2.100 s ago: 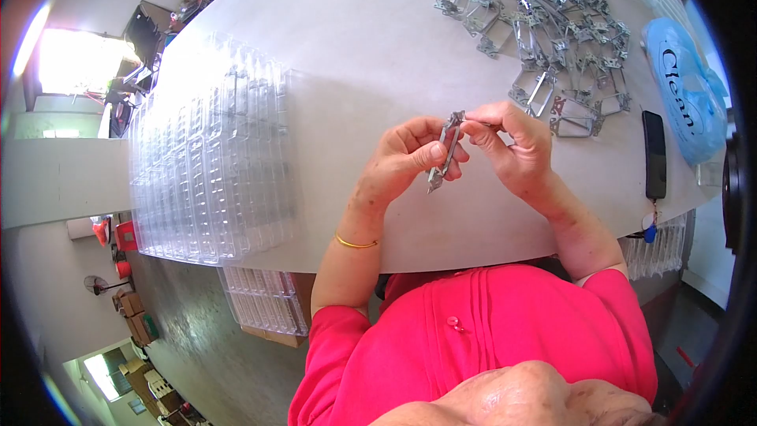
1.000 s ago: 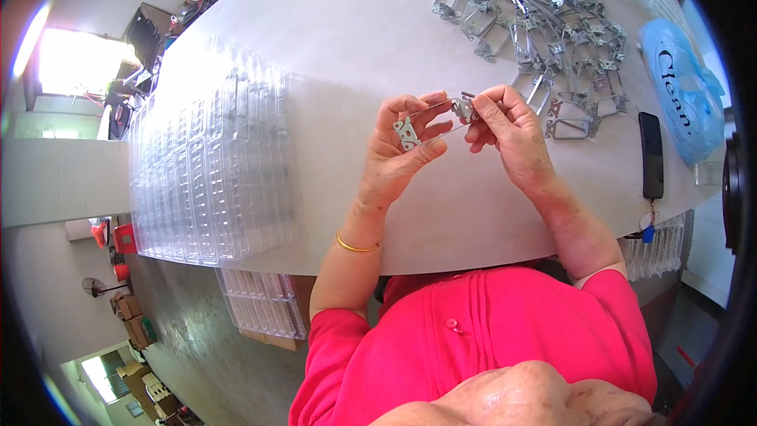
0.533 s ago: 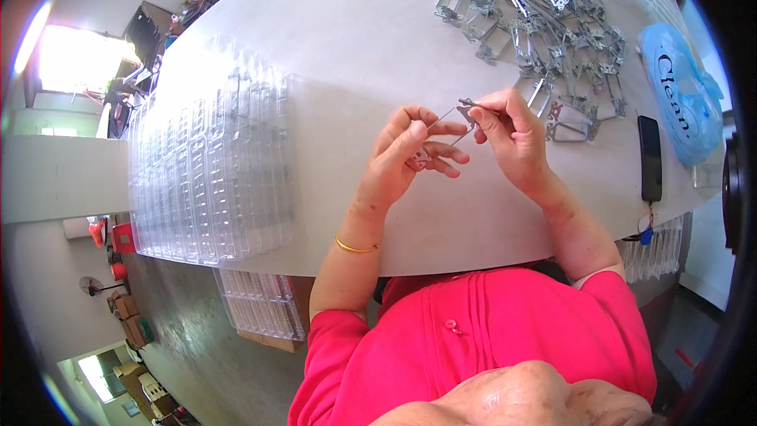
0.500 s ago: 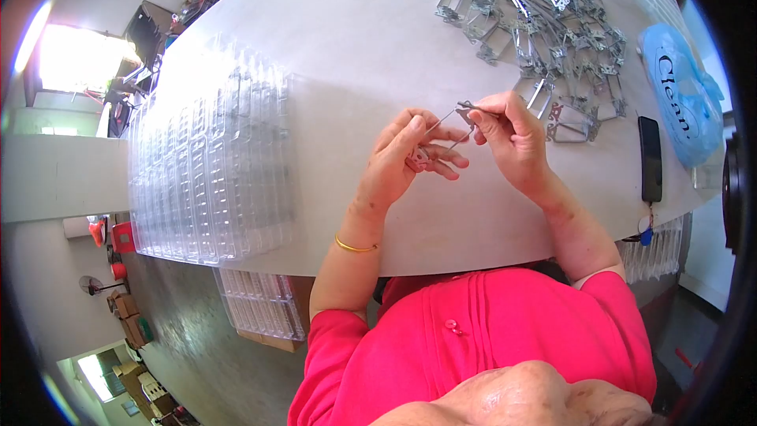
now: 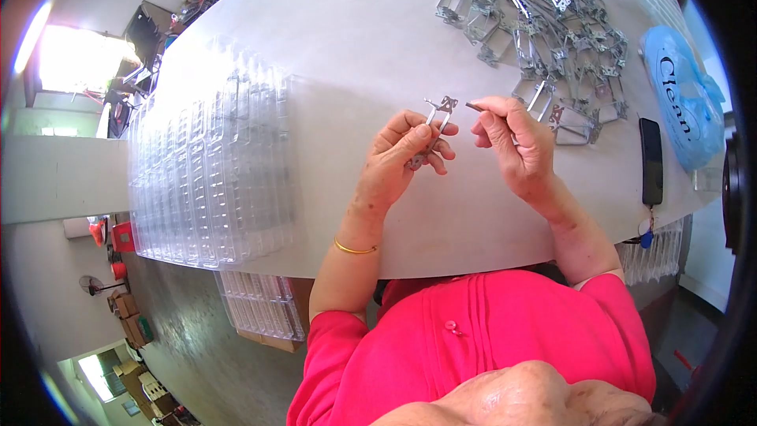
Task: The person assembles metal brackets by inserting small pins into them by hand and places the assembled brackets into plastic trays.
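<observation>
The metal frame [image 5: 430, 116] is pinched in the half-curled left hand [image 5: 397, 150]; a slim dark piece [image 5: 474, 107] is fingertip-held by the loosely curled right hand [image 5: 516, 140]. The end plate [image 5: 449, 103] should be steadied; both parts are held short of the frame pile [image 5: 557, 53].

Tabletop [image 5: 355, 47]: pale, smooth, matt. Frames [image 5: 558, 54], far right corner: grey metal, mostly dull, some glinting. Held frame [image 5: 449, 103]: grey metal. Held strip [image 5: 471, 106]: dark, dull. Trays [image 5: 209, 166], left edge: clear glossy plastic. Bag [image 5: 682, 102], right edge: thin blue plastic, crinkled. Shirt [image 5: 520, 308], near edge: red matt cloth.
</observation>
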{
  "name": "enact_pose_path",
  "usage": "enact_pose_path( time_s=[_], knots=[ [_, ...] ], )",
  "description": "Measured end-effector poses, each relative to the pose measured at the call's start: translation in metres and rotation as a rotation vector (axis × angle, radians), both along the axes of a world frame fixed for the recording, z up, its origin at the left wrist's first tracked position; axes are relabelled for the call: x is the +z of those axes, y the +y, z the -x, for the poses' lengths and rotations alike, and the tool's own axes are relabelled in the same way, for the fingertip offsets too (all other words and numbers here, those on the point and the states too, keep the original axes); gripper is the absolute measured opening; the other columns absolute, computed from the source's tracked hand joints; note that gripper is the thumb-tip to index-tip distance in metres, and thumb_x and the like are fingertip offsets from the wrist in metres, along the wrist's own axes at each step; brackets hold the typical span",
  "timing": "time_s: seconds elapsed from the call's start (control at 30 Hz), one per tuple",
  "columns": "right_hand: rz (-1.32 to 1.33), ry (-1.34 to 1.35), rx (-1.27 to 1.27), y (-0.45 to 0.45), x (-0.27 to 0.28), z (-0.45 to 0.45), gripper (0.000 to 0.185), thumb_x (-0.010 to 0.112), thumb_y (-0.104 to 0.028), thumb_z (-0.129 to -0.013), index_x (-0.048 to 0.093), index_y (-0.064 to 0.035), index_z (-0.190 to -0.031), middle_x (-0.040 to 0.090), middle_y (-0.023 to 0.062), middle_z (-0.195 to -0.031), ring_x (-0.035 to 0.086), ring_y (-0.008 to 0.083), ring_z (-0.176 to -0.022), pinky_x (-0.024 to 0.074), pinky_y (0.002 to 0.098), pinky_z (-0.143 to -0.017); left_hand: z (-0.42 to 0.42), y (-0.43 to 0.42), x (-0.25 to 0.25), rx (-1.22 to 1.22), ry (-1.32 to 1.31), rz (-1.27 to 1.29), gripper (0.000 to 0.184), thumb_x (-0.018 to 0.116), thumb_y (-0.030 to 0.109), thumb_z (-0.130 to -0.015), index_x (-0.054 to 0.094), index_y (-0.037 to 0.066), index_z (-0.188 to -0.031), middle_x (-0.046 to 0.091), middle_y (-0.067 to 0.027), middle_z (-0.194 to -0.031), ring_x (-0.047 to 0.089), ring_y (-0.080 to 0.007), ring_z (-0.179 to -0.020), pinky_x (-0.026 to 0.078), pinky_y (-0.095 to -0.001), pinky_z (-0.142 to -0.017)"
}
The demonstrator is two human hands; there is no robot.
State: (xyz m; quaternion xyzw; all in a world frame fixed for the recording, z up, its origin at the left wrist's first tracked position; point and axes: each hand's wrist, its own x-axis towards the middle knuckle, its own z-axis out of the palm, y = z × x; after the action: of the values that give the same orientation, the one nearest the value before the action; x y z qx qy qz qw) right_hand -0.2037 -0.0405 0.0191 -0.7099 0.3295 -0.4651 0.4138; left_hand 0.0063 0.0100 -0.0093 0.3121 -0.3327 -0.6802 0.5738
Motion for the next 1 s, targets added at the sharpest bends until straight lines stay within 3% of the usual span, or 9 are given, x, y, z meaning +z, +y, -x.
enact_pose_path(
  time_s=[0.27, 0.57, 0.7, 0.87, 1.0],
  knots=[
    [-0.057, -0.007, 0.020, 0.001, -0.004, -0.002, 0.008, 0.056, -0.008, -0.104, 0.057, -0.0021, -0.111, 0.067, 0.0058, -0.085, 0.063, 0.0090, -0.071, 0.0534, 0.0251, -0.063, 0.003, 0.000, 0.002, -0.061, -0.058, -0.007, 0.020, 0.052, 0.013, -0.105, 0.062, -0.003, -0.110, 0.067, -0.0277, -0.118, 0.071, -0.0269, -0.089, 0.061, -0.0357, -0.068],
    [-0.194, -0.044, -0.020, -0.014, 0.004, -0.003, 0.010, 0.058, -0.012, -0.105, 0.061, -0.0026, -0.102, 0.065, 0.0026, -0.077, 0.060, 0.0074, -0.068, 0.0498, 0.0235, -0.061, -0.001, -0.030, 0.015, -0.025, -0.013, -0.063, 0.019, 0.055, 0.017, -0.104, 0.061, -0.001, -0.100, 0.067, -0.0251, -0.113, 0.070, -0.0264, -0.087, 0.060, -0.0352, -0.069],
    [-0.067, -0.009, -0.056, -0.028, 0.031, -0.007, 0.011, 0.059, -0.012, -0.105, 0.062, -0.0019, -0.102, 0.065, 0.0022, -0.078, 0.059, 0.0073, -0.068, 0.0493, 0.0237, -0.062, -0.001, -0.049, 0.037, -0.012, -0.024, -0.034, 0.019, 0.056, 0.017, -0.103, 0.061, 0.000, -0.097, 0.066, -0.0262, -0.112, 0.069, -0.0259, -0.083, 0.058, -0.0347, -0.067],
    [0.119, -0.146, -0.161, -0.046, 0.085, -0.022, 0.010, 0.060, -0.010, -0.103, 0.064, -0.0015, -0.107, 0.066, 0.0026, -0.081, 0.060, 0.0075, -0.070, 0.0495, 0.0241, -0.065, -0.009, -0.069, 0.090, 0.069, -0.032, 0.112, 0.018, 0.056, 0.014, -0.101, 0.060, 0.000, -0.092, 0.066, -0.0276, -0.106, 0.065, -0.0238, -0.072, 0.053, -0.0326, -0.061],
    [0.182, -0.120, -0.181, -0.050, 0.112, -0.035, 0.016, 0.056, -0.013, -0.106, 0.064, -0.0025, -0.113, 0.070, 0.0037, -0.091, 0.065, 0.0085, -0.082, 0.0507, 0.0240, -0.073, -0.015, -0.070, 0.116, 0.149, -0.041, 0.178, 0.019, 0.055, 0.013, -0.100, 0.060, -0.001, -0.089, 0.068, -0.0275, -0.100, 0.064, -0.0221, -0.066, 0.049, -0.0302, -0.055]
  ],
)
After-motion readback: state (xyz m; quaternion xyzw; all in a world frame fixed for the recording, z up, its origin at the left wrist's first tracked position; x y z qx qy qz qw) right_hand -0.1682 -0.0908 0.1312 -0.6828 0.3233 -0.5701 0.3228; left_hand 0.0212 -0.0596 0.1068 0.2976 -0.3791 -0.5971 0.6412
